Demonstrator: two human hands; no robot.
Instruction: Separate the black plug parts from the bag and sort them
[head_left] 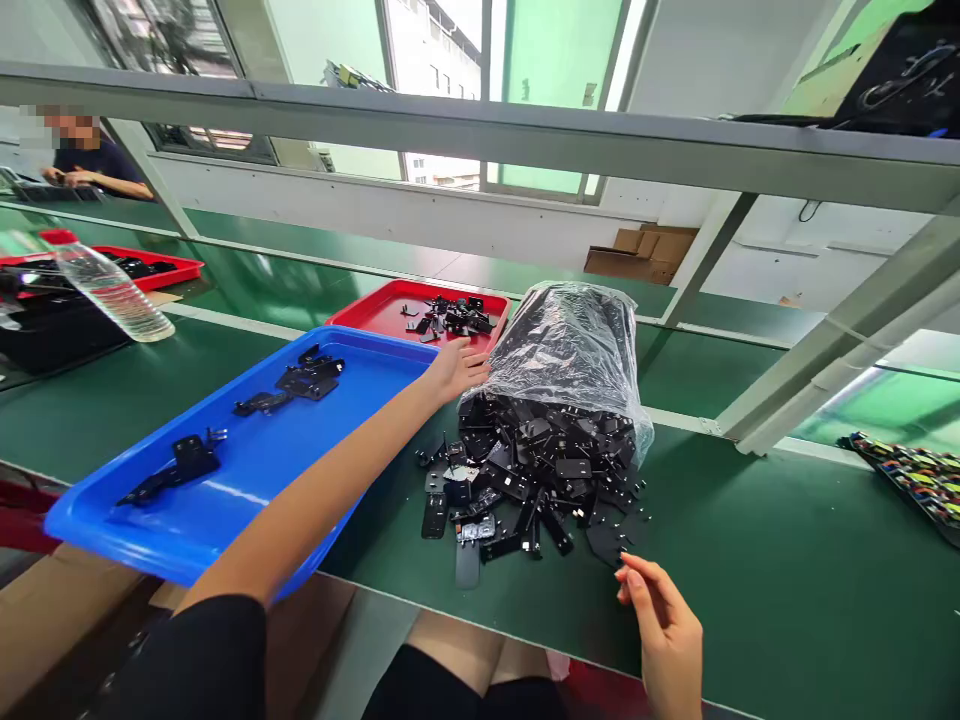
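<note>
Black metal parts point(525, 480) spilled in heap on green table point(750, 560) from clear plastic bag point(570, 345) lying tipped. Left hand point(459, 368) reaching across, fingers on bag edge, likely steadying it, grasp unclear. Right hand point(664, 625) released, empty, just beside heap. Blue tray point(247, 470) left, few parts inside; red tray point(390, 305) behind.

Colours across our green bench, seen from the head camera.

We recorded a dark green table surface point(750, 560) beneath a bright blue tray point(247, 470) and, beyond it, a red tray point(375, 310), both holding black parts. Our heap of parts point(525, 480) was black, a few showing pale silver faces, and the bag point(570, 340) over it was clear, glossy film with white highlights. Our left sleeve point(202, 650) was black. The bottle point(112, 290) at far left was colourless, the box point(645, 252) behind was brown cardboard, and the frame rails point(480, 130) were pale grey.
</note>
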